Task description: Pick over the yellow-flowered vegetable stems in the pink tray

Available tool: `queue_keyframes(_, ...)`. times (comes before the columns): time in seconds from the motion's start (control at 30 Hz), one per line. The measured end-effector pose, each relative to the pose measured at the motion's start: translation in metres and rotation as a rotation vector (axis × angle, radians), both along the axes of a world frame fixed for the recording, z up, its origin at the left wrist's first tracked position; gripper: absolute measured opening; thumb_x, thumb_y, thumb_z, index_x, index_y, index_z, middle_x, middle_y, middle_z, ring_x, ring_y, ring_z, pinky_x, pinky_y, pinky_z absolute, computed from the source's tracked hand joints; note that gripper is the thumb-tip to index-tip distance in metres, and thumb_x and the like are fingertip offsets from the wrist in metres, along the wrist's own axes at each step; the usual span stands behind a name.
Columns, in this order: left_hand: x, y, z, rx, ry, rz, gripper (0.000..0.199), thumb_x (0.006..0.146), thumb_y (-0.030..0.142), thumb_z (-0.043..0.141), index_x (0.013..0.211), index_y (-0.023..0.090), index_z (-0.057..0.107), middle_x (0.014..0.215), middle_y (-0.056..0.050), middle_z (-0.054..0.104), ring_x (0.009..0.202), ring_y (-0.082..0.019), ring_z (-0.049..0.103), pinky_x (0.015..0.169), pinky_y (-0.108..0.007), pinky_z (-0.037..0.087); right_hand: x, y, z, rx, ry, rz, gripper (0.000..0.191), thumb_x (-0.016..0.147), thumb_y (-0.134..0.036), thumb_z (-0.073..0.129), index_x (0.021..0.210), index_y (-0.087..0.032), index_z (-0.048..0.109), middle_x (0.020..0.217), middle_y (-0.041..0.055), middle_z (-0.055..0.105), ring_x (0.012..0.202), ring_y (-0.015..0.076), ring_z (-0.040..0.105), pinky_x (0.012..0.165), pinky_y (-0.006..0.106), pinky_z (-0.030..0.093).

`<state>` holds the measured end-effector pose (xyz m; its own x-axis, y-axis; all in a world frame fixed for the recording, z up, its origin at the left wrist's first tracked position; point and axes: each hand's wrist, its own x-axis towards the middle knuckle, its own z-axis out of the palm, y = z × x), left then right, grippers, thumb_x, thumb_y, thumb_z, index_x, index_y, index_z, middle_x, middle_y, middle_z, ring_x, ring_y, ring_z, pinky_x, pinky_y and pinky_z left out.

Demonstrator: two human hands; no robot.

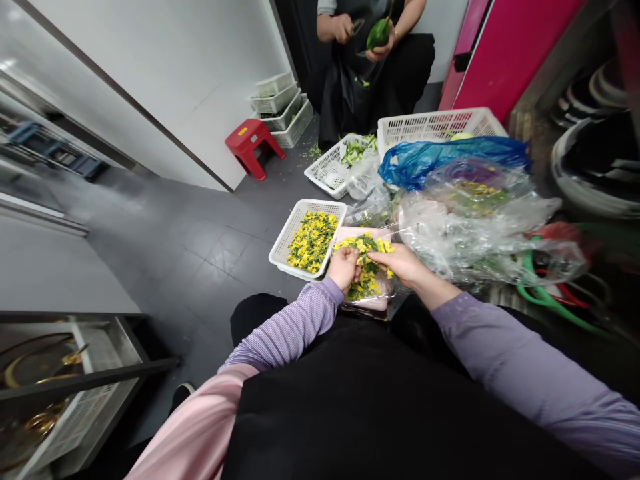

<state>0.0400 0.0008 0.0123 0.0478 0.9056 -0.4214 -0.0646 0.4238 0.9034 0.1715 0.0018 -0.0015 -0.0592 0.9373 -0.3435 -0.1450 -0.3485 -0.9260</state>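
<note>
Yellow flowers with green stems (365,287) lie heaped in clear plastic on a pale pink tray (380,305) in front of me. My left hand (344,269) is closed in a pinch over the left part of this heap, with flowers at its fingertips. From the right, my right hand (401,264) grips several flowers between thumb and fingers, and yellow heads stick out past them. The two hands are close together but apart. Just left of them, a white perforated basket (281,252) holds many more of the same flowers.
Clear plastic bags (450,233) and a blue bag (450,160) crowd the right side, before a large white basket (430,127). A smaller basket (325,167) holds green pieces. A red stool (255,143) stands by the wall. Opposite, a person (370,80) holds a green vegetable (379,35).
</note>
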Motion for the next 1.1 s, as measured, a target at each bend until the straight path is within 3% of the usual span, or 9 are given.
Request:
queue_keyframes(0.17,-0.001,0.003,0.001,-0.023,0.016,0.045,0.013,0.079,0.027,0.046,0.075,0.018,0.037,0.044,0.011,0.034,0.028,-0.002,0.028,0.032,-0.014,0.019,0.005,0.002,-0.002,0.053,-0.146,0.100,0.025,0.056,-0.036,0.069,0.066,-0.015,0.061,0.049,-0.0014,0.052,0.044,0.0101,0.042,0.043,0.024,0.033)
queue_keyframes(0.33,-0.005,0.003,0.001,0.010,0.035,0.025,0.014,0.078,0.027,0.048,0.074,0.018,0.038,0.045,0.010,0.034,0.029,-0.002,0.028,0.033,-0.014,0.019,0.007,0.001,0.004,0.046,-0.106,0.147,0.025,0.059,-0.036,0.067,0.069,-0.013,0.062,0.051,-0.0010,0.052,0.043,0.0084,0.039,0.041,0.023,0.028)
queue_keyframes(0.67,-0.002,0.001,0.000,0.000,-0.005,0.060,0.015,0.077,0.027,0.051,0.075,0.017,0.040,0.044,0.010,0.033,0.029,-0.002,0.028,0.033,-0.014,0.019,0.004,0.000,0.010,0.078,-0.102,0.080,0.021,0.058,-0.033,0.068,0.063,-0.015,0.060,0.046,-0.0030,0.050,0.044,0.0095,0.042,0.046,0.024,0.034)
queue_keyframes(0.83,-0.004,0.005,0.001,0.013,-0.078,0.128,0.019,0.077,0.029,0.051,0.073,0.017,0.037,0.044,0.010,0.035,0.028,-0.001,0.027,0.032,-0.014,0.018,0.004,0.000,0.012,-0.067,-0.093,-0.058,0.025,0.059,-0.037,0.067,0.065,-0.013,0.061,0.051,-0.0004,0.055,0.044,0.0099,0.044,0.045,0.024,0.035)
queue_keyframes(0.93,0.001,0.005,0.001,0.054,-0.105,0.156,0.018,0.078,0.028,0.050,0.073,0.017,0.036,0.044,0.010,0.035,0.029,-0.002,0.029,0.032,-0.014,0.020,-0.002,-0.002,0.008,-0.077,-0.042,-0.065,0.030,0.054,-0.035,0.071,0.072,-0.013,0.062,0.061,0.0008,0.060,0.048,0.0099,0.048,0.047,0.023,0.037)
queue_keyframes(1.1,0.015,0.000,0.000,0.108,-0.025,0.046,0.015,0.077,0.028,0.052,0.075,0.016,0.043,0.043,0.010,0.039,0.028,-0.002,0.033,0.031,-0.014,0.024,-0.007,-0.001,0.005,-0.024,0.165,-0.094,0.027,0.056,-0.034,0.071,0.066,-0.015,0.055,0.050,-0.0045,0.051,0.041,0.0060,0.040,0.040,0.020,0.032)
